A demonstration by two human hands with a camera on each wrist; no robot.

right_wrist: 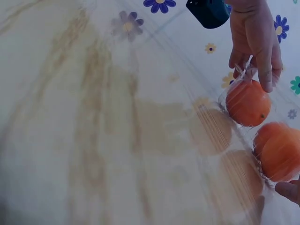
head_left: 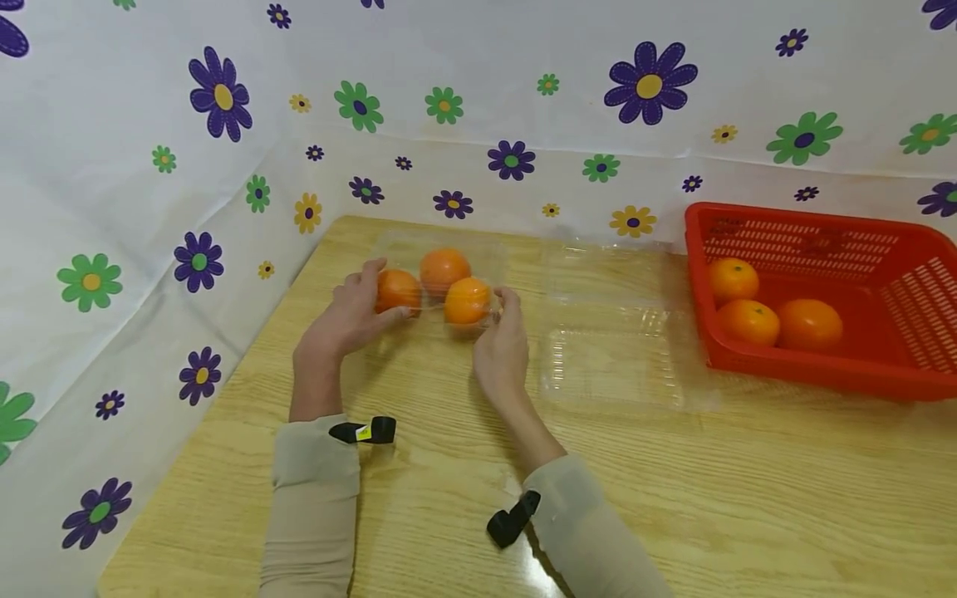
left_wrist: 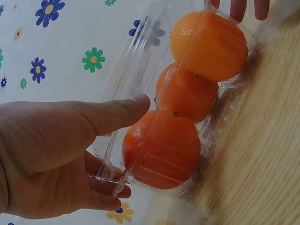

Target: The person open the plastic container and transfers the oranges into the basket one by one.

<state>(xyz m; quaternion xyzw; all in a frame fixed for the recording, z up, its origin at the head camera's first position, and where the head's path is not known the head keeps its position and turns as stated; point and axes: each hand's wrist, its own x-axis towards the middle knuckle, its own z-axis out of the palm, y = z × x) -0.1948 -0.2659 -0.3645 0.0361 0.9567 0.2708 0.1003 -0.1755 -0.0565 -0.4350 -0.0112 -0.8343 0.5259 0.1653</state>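
Note:
A clear plastic clamshell box [head_left: 482, 247] at the back left of the table holds three oranges [head_left: 444, 270]. My left hand [head_left: 347, 307] grips its left end; in the left wrist view the thumb [left_wrist: 124, 112] lies over the rim, with fingers round the outside. At the opposite end, the curled fingers of my right hand [head_left: 504, 349] pinch the box near its front corner. Only that hand's fingertips [left_wrist: 238, 8] show in the left wrist view. In the right wrist view, the left hand [right_wrist: 255, 40] holds the edge beside one orange [right_wrist: 248, 103].
Another clear clamshell box [head_left: 609, 365] lies open on the wooden table [head_left: 434, 498], right of my hands. Beyond it, a red plastic basket [head_left: 822, 365] holds three oranges [head_left: 810, 325]. A flower-print cloth [head_left: 478, 108] hangs along the back and left sides.

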